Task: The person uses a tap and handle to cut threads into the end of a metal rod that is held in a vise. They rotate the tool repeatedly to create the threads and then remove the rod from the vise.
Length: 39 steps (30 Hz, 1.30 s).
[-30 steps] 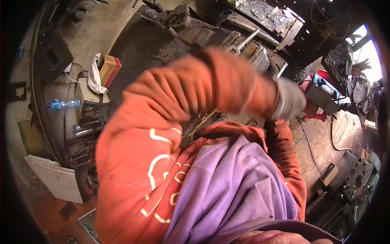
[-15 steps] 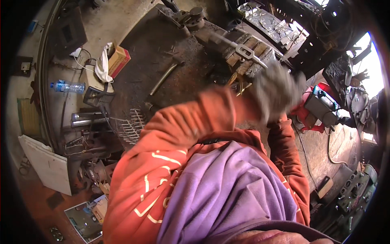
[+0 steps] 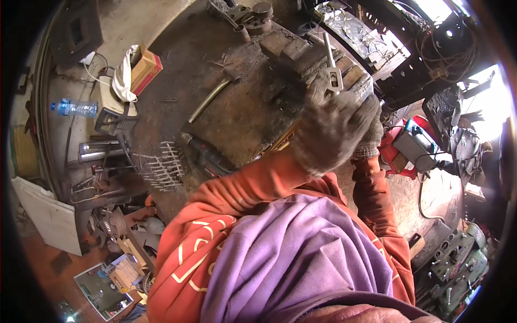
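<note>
Both my hands wear grey, dirty work gloves, over the right-hand edge of the workbench. My left hand (image 3: 326, 132) reaches across from the left, slightly blurred, its fingers closed about the near part of a tap wrench (image 3: 335, 81). The wrench is pale metal, with a slotted middle frame and a straight arm pointing away from me. Close behind my left hand is my right hand (image 3: 370, 141), partly covered by it; its fingers are mostly hidden, and what they hold does not show. Dark metal blocks (image 3: 293, 49) lie beyond the hands.
On the bench lie a hammer (image 3: 210, 99), a dark power drill (image 3: 207, 153) and a rack of thin welded rods (image 3: 164, 167). A plastic bottle (image 3: 75, 109) and an open carton (image 3: 146, 72) are at the left. A red case (image 3: 390, 142) stands right; a machine with knobs (image 3: 455, 253) is lower right.
The tap wrench has turned, its far arm swinging from pointing left to pointing away from me. My left hand has moved left and nearer the wrench's middle. The drill has come into view.
</note>
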{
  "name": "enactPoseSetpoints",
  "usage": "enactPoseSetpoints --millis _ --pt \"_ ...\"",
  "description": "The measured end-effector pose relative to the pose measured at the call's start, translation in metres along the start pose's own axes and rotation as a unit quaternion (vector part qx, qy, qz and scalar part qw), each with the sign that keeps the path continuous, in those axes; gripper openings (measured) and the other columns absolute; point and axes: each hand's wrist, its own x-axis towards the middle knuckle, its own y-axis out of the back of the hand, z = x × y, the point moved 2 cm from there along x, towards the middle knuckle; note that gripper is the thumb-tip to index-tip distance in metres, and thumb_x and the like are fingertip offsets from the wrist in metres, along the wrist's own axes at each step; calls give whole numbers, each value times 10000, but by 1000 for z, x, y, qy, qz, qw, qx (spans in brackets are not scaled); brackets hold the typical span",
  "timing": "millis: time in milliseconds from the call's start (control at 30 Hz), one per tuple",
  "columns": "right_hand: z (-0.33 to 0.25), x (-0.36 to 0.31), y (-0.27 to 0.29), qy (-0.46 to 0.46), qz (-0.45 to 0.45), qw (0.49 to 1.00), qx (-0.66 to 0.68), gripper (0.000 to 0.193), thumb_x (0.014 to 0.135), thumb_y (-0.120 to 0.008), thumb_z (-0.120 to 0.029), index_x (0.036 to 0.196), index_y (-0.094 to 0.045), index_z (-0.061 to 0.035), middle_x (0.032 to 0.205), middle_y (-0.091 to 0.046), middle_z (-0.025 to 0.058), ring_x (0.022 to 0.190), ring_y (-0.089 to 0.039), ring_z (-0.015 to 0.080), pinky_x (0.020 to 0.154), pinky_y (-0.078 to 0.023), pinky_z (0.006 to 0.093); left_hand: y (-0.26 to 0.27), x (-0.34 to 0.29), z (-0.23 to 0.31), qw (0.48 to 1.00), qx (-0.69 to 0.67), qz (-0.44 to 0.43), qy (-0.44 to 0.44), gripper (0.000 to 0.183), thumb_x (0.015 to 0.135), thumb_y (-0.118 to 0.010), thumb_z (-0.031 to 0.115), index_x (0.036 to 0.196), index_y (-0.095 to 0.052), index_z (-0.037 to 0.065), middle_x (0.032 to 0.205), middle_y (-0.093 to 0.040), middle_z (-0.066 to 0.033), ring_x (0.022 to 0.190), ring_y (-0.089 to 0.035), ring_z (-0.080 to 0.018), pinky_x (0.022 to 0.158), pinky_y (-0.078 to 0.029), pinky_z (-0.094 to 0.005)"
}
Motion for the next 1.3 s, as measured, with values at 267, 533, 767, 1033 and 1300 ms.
enactPoseSetpoints --millis 267,533,767,1033,1300 --pt "11 1 -8 79 8 997 -11 1060 672 -972 -332 1508 -389 -40 1239 -680 181 1050 -704 365 874 -576 443 -25 -20 -165 912 -231 114 320 376 1102 -501 264 1315 -657 -4 1033 -719 -140 953 -687 -236 878 -552 -349" --pt "9 3 -2 56 -22 998 10 1055 642 -980 -279 1505 -409 -73 1190 -738 155 1040 -750 339 850 -602 398 -60 59 -197 732 -482 -96 471 493 1047 -545 542 1218 -719 114 804 -719 -23 629 -630 -101 512 -484 -263" --pt "3 3 7 53 58 997 -15 948 681 -959 -423 1445 -499 -102 906 -766 161 778 -757 392 679 -616 461 -36 9 -124 772 -351 35 528 557 1062 -519 571 1203 -700 63 731 -654 9 507 -501 -71 440 -353 -226" --pt "-19 7 13 79 21 996 26 1000 678 -927 -402 1488 -419 -110 984 -723 221 874 -715 456 737 -565 553 -144 140 -97 881 -193 -428 -49 266 989 -623 167 1220 -709 68 995 -705 -108 852 -687 -213 771 -545 -356" --pt "6 9 -6 248 143 955 -77 894 681 -934 -526 1402 -559 -155 1015 -759 154 857 -747 394 733 -598 477 -60 38 -1 871 -59 -367 -321 114 935 -641 197 1003 -695 124 791 -651 -98 743 -701 -302 632 -568 -406"
